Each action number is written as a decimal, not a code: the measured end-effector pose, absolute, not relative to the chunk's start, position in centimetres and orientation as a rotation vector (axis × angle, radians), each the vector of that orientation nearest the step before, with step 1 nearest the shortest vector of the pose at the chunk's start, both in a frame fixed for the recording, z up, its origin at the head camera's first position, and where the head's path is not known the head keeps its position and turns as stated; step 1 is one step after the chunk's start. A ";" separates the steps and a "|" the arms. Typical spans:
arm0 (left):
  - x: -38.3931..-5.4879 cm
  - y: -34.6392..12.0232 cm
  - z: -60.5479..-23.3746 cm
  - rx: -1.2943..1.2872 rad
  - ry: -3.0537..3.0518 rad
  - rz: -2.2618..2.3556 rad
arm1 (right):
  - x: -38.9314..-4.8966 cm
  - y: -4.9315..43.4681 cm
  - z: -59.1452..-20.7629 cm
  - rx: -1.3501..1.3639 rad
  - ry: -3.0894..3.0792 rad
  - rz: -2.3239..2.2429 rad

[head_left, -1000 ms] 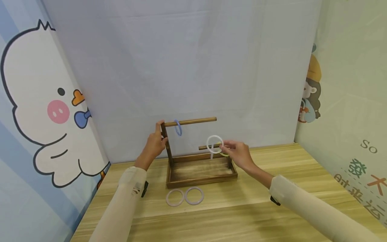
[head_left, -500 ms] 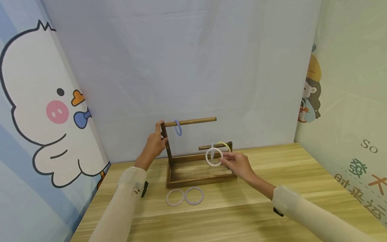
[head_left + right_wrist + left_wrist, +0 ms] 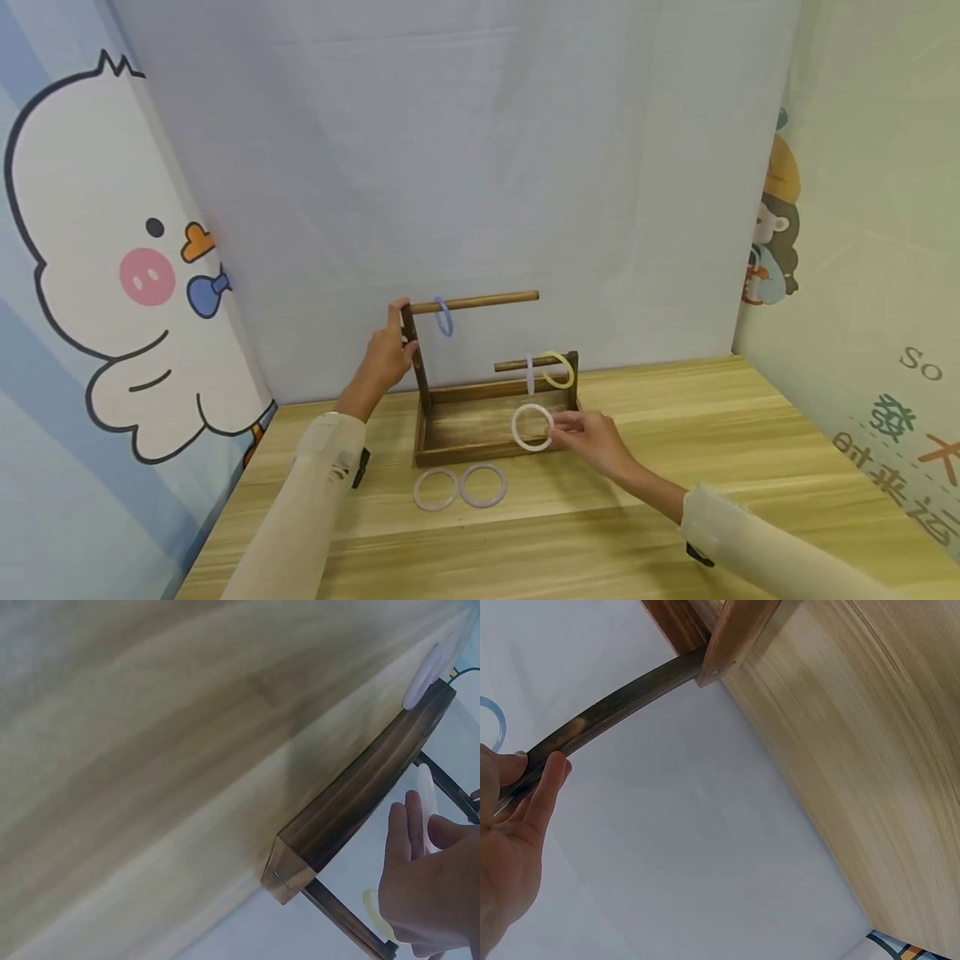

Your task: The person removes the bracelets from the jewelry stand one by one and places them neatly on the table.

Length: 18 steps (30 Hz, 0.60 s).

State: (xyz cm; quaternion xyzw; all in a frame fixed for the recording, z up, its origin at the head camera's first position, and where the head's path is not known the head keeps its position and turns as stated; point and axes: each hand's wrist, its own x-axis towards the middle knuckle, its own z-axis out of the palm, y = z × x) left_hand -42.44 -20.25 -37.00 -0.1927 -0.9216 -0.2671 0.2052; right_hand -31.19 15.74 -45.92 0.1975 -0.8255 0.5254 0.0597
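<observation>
My left hand [image 3: 385,360] grips the upper end of the tall post [image 3: 607,712] of a wooden rack with a tray base [image 3: 487,455]. Between thumb and fingers, my right hand [image 3: 596,442] pinches a white bangle [image 3: 514,427] in front of the tray's right part. In the right wrist view this bangle [image 3: 427,796] appears nearly edge-on. A blue bangle [image 3: 447,321] hangs on the upper rod [image 3: 495,300], close to the post. On the lower rod [image 3: 512,365] hang a pale lavender bangle [image 3: 531,375] and a yellow bangle [image 3: 572,371].
Two more bangles, a pinkish one [image 3: 417,497] and a lilac one [image 3: 502,490], lie side by side on the wood-grain table [image 3: 525,550] before the tray. A pale cloth wall [image 3: 480,167] stands behind the rack, with printed panels at both sides.
My right hand has come down and toward me with the white bangle, from beside the lower rod to the tray's front. The left hand stays on the post.
</observation>
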 end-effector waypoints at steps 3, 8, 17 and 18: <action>-42.5 -20.2 -37.1 -0.534 -2.578 -0.756 | -30.9 15.7 -46.4 0.634 -2.499 1.625; -42.6 -20.3 -37.1 -0.525 -2.589 -0.764 | -30.5 15.8 -47.0 0.711 -2.487 1.709; -42.5 -20.3 -37.0 -0.537 -2.584 -0.766 | -30.0 15.5 -47.9 0.660 -2.569 1.653; -42.4 -20.3 -37.0 -0.539 -2.583 -0.765 | -30.0 15.5 -48.0 0.661 -2.577 1.644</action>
